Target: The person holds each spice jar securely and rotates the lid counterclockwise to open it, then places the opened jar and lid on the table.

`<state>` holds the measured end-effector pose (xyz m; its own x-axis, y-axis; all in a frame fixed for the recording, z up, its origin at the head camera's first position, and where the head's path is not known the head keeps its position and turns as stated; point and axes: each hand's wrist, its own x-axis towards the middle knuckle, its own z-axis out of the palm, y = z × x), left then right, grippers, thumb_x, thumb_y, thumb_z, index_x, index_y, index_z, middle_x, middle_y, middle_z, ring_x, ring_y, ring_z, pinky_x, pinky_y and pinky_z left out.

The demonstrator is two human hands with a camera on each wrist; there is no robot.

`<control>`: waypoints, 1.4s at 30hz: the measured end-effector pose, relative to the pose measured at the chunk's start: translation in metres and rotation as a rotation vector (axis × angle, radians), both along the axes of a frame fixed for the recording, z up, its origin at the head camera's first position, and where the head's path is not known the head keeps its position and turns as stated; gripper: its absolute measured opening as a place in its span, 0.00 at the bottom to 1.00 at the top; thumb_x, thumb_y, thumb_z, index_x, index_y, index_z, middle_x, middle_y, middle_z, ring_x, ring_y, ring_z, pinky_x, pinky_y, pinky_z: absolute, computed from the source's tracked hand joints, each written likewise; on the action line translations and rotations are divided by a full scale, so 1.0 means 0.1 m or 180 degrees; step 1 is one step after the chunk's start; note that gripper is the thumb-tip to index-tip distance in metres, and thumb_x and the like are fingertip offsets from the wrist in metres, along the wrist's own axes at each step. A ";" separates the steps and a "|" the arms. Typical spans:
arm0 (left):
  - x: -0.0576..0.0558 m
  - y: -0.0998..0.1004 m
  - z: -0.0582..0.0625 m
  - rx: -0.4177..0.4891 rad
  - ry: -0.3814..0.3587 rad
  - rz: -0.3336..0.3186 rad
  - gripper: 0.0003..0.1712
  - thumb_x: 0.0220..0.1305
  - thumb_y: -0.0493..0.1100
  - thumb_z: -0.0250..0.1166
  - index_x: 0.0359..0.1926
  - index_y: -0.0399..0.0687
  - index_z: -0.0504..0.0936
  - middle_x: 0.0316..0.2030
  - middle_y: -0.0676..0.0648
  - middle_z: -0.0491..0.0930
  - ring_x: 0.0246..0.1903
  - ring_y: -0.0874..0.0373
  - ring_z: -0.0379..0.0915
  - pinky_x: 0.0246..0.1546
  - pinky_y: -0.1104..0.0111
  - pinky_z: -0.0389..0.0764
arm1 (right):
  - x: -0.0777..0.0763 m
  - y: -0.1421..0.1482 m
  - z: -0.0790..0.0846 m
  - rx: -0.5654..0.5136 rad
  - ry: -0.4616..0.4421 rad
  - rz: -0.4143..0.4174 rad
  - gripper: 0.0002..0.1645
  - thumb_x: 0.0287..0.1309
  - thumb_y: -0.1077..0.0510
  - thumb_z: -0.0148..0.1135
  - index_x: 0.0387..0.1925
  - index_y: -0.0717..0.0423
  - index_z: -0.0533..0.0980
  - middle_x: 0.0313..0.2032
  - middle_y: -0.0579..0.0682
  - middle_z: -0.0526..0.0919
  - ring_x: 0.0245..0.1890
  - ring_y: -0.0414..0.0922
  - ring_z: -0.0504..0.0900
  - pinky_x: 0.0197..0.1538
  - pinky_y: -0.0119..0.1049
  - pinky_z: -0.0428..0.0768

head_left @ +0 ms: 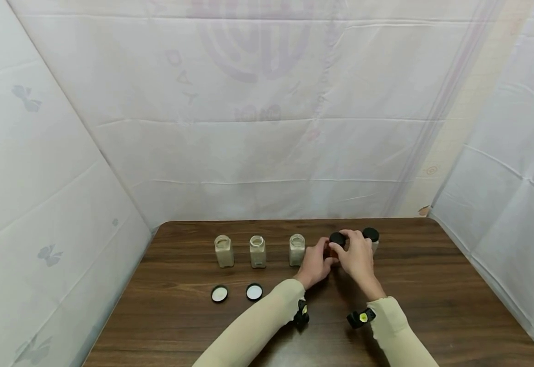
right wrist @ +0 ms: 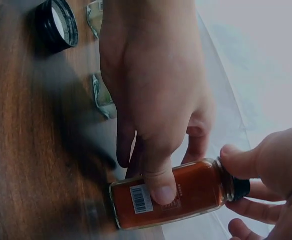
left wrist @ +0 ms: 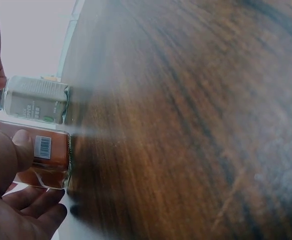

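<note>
My left hand (head_left: 314, 262) grips a square glass spice jar (right wrist: 201, 187) of orange-red powder, its thumb lying across the jar's side by a barcode label. Around the jar's black lid (head_left: 337, 239) are the thumb and fingers of my right hand (head_left: 357, 257), holding it from above. The jar stands upright on the wooden table, its base partly hidden by the left hand in the head view. Just right of it is another jar with a black lid (head_left: 371, 234), holding greyish contents in the left wrist view and partly covered by the right hand in the head view.
Three lidless glass jars (head_left: 257, 253) of pale powder stand in a row to the left. In front of them, two black lids (head_left: 254, 292) lie with white inner sides up. White sheeting (head_left: 267, 153) hangs behind the table (head_left: 179, 326) and along both sides.
</note>
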<state>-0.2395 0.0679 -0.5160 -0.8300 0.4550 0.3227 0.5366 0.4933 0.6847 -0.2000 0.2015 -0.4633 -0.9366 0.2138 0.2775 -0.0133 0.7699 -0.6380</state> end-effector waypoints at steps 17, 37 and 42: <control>0.04 -0.01 0.01 0.0011 0.0033 0.0013 0.22 0.70 0.38 0.65 0.62 0.42 0.74 0.45 0.45 0.86 0.45 0.53 0.85 0.47 0.66 0.83 | 0.04 0.04 0.00 0.0088 -0.0110 0.0515 0.34 0.70 0.63 0.63 0.73 0.64 0.65 0.67 0.72 0.67 0.63 0.71 0.65 0.62 0.65 0.65; 0.02 -0.01 0.05 -0.0028 0.0022 0.0032 0.19 0.71 0.41 0.67 0.59 0.44 0.74 0.40 0.47 0.83 0.39 0.55 0.83 0.43 0.67 0.82 | 0.01 0.01 0.00 0.0051 0.0023 0.0208 0.26 0.69 0.61 0.65 0.65 0.63 0.74 0.60 0.69 0.74 0.50 0.65 0.69 0.48 0.55 0.70; 0.03 -0.01 0.05 -0.0029 0.0017 0.0012 0.19 0.71 0.41 0.67 0.59 0.43 0.74 0.39 0.47 0.83 0.38 0.55 0.84 0.41 0.69 0.82 | 0.01 0.02 0.01 0.0164 0.0072 0.0322 0.25 0.68 0.66 0.63 0.66 0.63 0.74 0.61 0.69 0.74 0.54 0.69 0.69 0.52 0.62 0.71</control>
